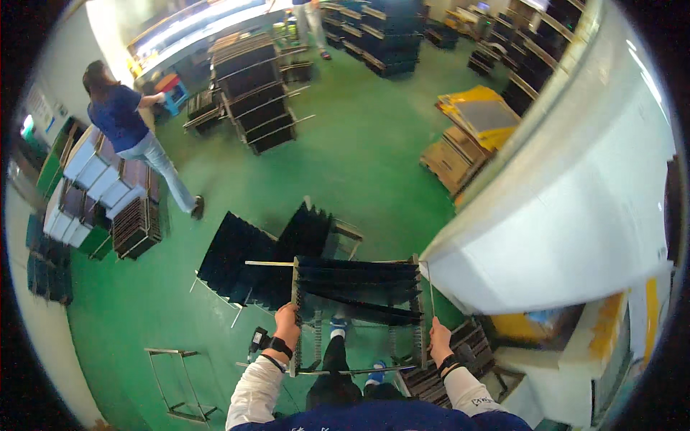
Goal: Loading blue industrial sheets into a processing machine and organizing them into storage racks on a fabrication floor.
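Floor (374,151): green, smooth.
On it: racks of dark panels (248,262), stacked trays (136,226), cardboard sheets (449,158), empty metal frame (176,381).

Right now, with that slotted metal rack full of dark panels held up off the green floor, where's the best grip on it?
Probably the rack's two upright side rails, one hand per side from the near end, as now: left hand on the left rail, right hand on the right. The dark panels span the slots between the rails, so only the frame offers bare metal to hold.
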Motion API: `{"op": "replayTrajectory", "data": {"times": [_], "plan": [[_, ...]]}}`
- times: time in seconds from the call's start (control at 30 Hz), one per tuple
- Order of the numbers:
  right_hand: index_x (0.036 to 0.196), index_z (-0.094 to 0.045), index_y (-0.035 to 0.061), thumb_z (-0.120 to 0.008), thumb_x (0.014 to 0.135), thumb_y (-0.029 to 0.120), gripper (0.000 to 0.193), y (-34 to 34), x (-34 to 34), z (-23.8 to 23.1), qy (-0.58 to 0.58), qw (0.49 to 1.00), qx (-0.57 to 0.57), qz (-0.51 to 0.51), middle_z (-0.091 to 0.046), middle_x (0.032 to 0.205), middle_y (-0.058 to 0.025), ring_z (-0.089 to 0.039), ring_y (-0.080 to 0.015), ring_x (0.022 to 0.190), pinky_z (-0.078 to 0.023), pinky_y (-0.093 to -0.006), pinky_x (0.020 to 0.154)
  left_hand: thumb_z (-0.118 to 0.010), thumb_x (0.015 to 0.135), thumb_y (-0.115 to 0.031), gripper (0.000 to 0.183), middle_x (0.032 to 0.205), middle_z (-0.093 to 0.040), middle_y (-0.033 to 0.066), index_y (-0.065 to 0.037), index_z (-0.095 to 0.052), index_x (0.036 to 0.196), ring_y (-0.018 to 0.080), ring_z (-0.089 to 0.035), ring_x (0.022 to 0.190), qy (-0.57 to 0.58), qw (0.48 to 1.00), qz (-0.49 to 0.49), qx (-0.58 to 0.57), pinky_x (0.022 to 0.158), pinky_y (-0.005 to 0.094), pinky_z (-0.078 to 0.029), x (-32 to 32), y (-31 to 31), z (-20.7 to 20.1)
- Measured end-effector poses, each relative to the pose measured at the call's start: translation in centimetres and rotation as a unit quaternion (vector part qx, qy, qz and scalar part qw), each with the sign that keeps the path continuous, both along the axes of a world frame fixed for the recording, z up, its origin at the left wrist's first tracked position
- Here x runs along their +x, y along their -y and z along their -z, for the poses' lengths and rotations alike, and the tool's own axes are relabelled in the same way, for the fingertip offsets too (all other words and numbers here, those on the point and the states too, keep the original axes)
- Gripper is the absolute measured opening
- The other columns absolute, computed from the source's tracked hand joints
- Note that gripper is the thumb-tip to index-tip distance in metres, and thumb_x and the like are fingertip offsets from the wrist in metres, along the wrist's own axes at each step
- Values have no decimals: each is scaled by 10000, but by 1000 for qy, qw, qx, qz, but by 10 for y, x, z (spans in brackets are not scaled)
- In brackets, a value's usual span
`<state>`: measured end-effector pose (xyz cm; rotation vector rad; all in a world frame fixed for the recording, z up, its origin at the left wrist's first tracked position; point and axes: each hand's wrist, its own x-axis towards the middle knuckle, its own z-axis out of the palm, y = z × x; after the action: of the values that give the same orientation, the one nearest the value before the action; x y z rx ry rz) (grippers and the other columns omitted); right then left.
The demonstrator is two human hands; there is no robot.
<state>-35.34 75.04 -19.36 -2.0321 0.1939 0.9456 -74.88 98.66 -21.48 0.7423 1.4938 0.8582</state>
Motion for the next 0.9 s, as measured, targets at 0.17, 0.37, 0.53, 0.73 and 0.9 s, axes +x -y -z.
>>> {"op": "replayTrajectory", "data": {"times": [0.17,0.37,0.53,0.73,0.9], "plan": [[562,-456,106,-575,895,436,483,159,24,-5,36,998,41,36,-380,505,1,-343,-151,444,-252,-341,457,-570,800,-36,190,874,-663,106,29,-663,953,226,-617,760,209,964,-17,-164,691,354,-508,61,87,-28],[563,-389,190,-599,890,442,463,313,15,-69,3,987,61,147,-336,505,33,-294,-136,429,-225,-320,442,-587,790,-38,199,870,-659,110,22,-660,965,221,-616,766,251,949,101,-161,681,355,-505,108,196,-57],[765,-550,93,-547,930,407,354,397,6,-112,-15,967,163,196,-518,661,-7,-489,-153,560,-380,-324,509,-581,800,-42,196,856,-646,88,23,-661,967,199,-595,739,53,967,233,85,657,327,-475,123,276,-69],[587,-414,198,-592,879,490,450,479,-3,-82,4,953,201,225,-330,483,59,-291,-100,378,-203,-289,387,-592,807,-71,227,873,-631,64,18,-667,1002,169,-560,794,232,960,69,-140,680,329,-439,133,341,-101],[581,-391,205,-566,882,531,476,530,-28,-75,-6,957,235,170,-311,466,63,-290,-89,381,-196,-273,384,-588,806,-75,277,902,-629,52,25,-653,1056,164,-539,824,181,979,47,-88,733,290,-403,86,402,-115]]}}
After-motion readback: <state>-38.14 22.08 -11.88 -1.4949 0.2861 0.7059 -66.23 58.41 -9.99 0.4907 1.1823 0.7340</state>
